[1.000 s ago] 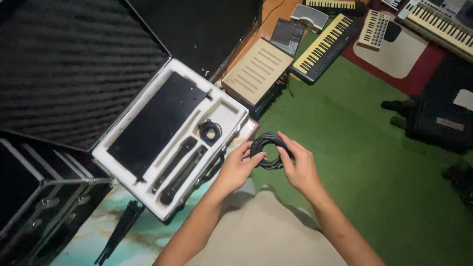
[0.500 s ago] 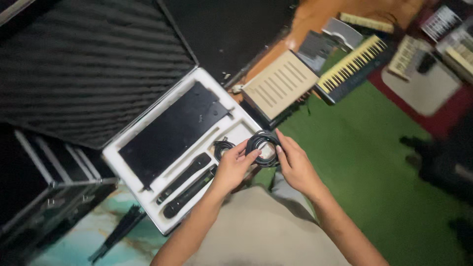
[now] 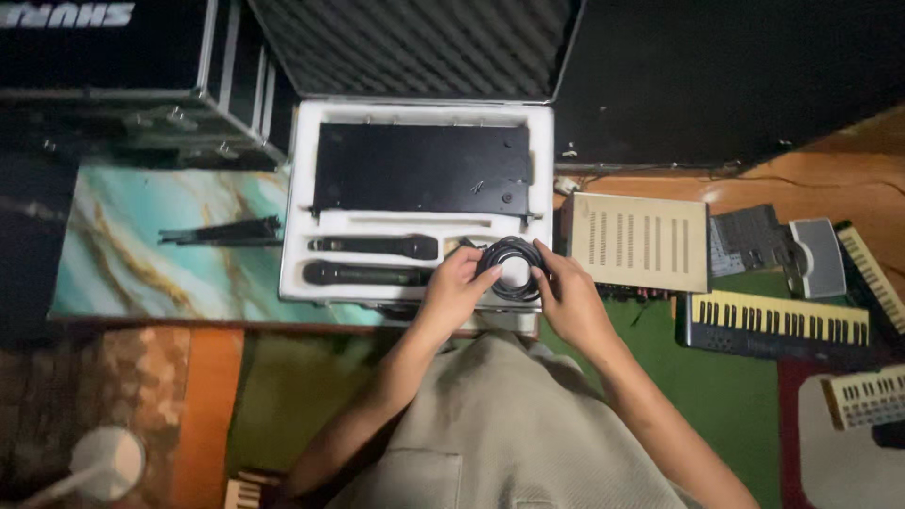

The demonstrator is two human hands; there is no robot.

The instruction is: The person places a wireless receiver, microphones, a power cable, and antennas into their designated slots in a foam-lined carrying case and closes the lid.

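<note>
I am seeing an open foam-lined case (image 3: pixel 300 188) holding one flat black receiver (image 3: pixel 421 170) and two black microphones (image 3: pixel 372 247). My left hand (image 3: pixel 454 287) and right hand (image 3: pixel 566 297) are both closing their fingers on one coiled black cable (image 3: pixel 509 266), pressing it over the case's lower right compartment.

A black cable coil (image 3: pixel 510 267), loosely looped, lies flat in the white foam case's (image 3: pixel 300 188) lower right compartment.
</note>
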